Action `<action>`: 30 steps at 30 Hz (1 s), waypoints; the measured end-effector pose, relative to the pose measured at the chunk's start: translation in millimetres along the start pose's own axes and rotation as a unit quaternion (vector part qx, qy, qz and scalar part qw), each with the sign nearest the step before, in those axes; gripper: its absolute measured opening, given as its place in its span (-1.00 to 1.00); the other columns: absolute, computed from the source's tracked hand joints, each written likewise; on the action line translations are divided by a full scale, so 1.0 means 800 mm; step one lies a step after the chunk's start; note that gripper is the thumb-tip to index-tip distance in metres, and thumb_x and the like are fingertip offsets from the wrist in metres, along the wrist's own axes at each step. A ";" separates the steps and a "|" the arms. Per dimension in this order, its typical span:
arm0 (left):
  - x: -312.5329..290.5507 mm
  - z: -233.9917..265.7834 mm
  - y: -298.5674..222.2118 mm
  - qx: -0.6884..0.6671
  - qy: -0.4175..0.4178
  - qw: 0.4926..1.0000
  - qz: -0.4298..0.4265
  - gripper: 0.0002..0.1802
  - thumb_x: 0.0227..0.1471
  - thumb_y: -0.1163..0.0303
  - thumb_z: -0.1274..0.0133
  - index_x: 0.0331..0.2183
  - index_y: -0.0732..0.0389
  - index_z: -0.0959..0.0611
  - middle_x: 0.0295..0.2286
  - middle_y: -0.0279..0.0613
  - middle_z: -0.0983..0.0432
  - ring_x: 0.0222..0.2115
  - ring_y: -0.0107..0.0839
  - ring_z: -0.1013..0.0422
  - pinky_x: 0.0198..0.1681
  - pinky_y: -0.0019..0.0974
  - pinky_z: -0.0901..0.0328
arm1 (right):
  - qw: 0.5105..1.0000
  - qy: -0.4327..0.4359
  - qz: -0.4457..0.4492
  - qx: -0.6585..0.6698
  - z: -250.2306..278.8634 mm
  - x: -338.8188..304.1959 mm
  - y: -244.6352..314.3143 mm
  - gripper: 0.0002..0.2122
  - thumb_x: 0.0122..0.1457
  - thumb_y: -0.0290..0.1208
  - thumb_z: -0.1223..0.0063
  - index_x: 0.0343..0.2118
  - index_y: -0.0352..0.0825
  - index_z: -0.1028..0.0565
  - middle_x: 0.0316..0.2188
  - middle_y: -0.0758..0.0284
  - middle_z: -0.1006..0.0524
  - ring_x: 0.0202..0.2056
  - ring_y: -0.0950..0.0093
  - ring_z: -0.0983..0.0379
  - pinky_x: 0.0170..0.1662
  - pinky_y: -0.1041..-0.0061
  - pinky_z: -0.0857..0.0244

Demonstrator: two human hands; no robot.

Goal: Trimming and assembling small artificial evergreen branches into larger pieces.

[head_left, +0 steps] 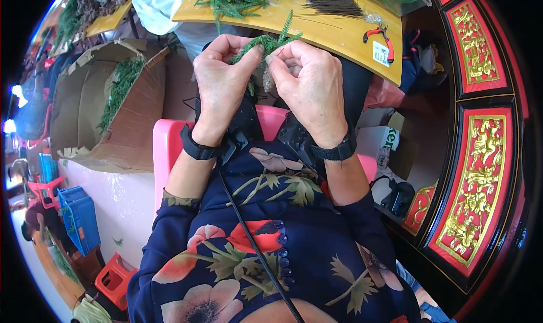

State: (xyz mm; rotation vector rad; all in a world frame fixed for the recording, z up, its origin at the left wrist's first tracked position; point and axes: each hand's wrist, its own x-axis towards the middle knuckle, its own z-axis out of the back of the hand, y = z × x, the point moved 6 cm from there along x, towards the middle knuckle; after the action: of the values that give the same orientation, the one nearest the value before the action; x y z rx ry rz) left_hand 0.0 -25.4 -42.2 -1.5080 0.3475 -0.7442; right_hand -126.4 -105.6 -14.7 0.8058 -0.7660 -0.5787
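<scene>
Above my lap, in front of the table edge, I hold an artificial green pine sprig (285, 32) between both hands. My left hand (223, 74) is closed in a pinch, thumb and forefinger pressed on the sprig's left part. My right hand (311, 77) pinches the sprig's right side with thumb and forefinger; whether a thin wire is also between these fingers I cannot make out. A pale brown pine cone (268, 80) hangs below the fingertips, partly hidden by my right hand. Black straps are round both wrists.
The yellow table (283, 23) ahead bears loose green sprigs (229, 1), dark wires (336, 1) and red-handled pliers (390, 45). An open cardboard box (130, 131) with greenery stands left. Further left are a blue crate (79, 221) and red stool (115, 278). Carved red-gold panels (472, 181) stand right.
</scene>
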 end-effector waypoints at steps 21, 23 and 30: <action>0.021 0.005 -0.007 -0.025 0.036 0.999 0.027 -0.84 -0.06 0.51 -0.16 -0.35 0.34 -0.62 -0.54 -0.41 -0.49 -0.54 -0.74 -0.31 -0.47 -0.61 -0.24 | 0.990 -0.006 0.065 -0.123 -0.019 0.042 0.016 -0.92 0.00 -0.49 -0.15 -0.50 -0.35 -0.49 -0.62 0.26 -0.53 -0.58 0.34 -0.51 -0.51 0.46 -0.33; 0.020 0.011 0.006 -0.111 0.039 0.984 0.136 -0.81 -0.03 0.49 -0.13 -0.30 0.34 -0.62 -0.54 -0.41 -0.49 -0.55 -0.72 -0.32 -0.47 -0.60 -0.24 | 0.985 0.008 0.099 -0.141 -0.021 0.047 0.020 -0.91 0.01 -0.48 -0.15 -0.48 -0.35 -0.47 -0.59 0.26 -0.54 -0.57 0.34 -0.50 -0.51 0.46 -0.33; 0.036 0.022 0.036 -0.258 -0.002 0.936 0.241 -0.80 0.02 0.47 -0.08 -0.26 0.30 -0.63 -0.51 -0.40 -0.49 -0.56 -0.70 -0.30 -0.51 -0.62 -0.16 | 0.997 0.038 -0.001 0.061 -0.041 0.048 0.016 -0.87 -0.03 -0.58 -0.18 -0.38 -0.37 -0.49 -0.52 0.26 -0.53 -0.56 0.35 -0.50 -0.49 0.51 -0.34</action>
State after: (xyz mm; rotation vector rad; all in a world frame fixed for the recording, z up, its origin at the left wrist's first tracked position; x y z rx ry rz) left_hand 38.9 -33.2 -62.0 -1.8098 0.9272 -0.2600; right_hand -75.3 -112.0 -4.9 0.9354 -0.7364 -0.5040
